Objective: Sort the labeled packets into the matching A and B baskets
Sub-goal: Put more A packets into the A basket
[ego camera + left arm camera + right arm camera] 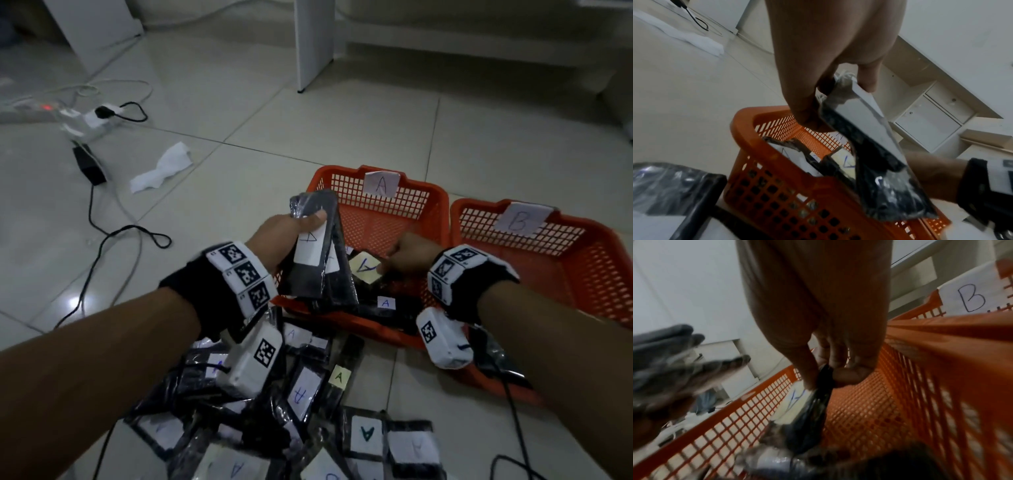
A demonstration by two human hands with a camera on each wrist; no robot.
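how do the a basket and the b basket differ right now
The A basket holds several black packets; the B basket shows only bare mesh inside. Both hands work at the A basket: the left hand grips packets above it and the right hand pinches a packet inside it, none at B. Both are orange mesh with a paper letter tag.

Floor pile of packets (308, 404): near end cut by bottom edge of head view, several labels unreadable. Left forearm covers pile's left part. Right wrist view: grey shape (670, 363) at left edge smeared. Basket B (589, 274): right side off frame.
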